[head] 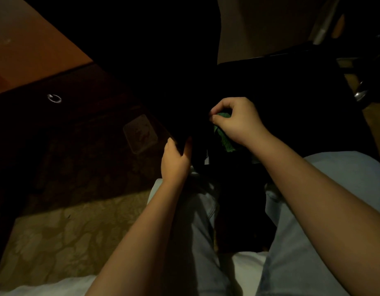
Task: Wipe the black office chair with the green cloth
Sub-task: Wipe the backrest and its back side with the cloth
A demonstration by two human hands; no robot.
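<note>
Close before the seated person's knees stood the black office chair (163, 71), nearly lost in the dark. It looked heavy and stiff, and liable to turn or roll if pushed, so a hold on a firm edge seemed the best way to steady it. A wooden desk (35, 45) stood just beside it on the left, likely cramping any swing that way, and the person's legs in jeans (313, 210) hemmed it in from the near side. The left hand (175, 159) gripped a lower edge of the chair, fingers curled round it. The right hand (238, 120) pinched the green cloth (224, 136) against the chair; the cloth hung soft, light and limp, and bunching it would probably give firmer pressure. A ring pull (54, 98) glinted on the desk's front.
</note>
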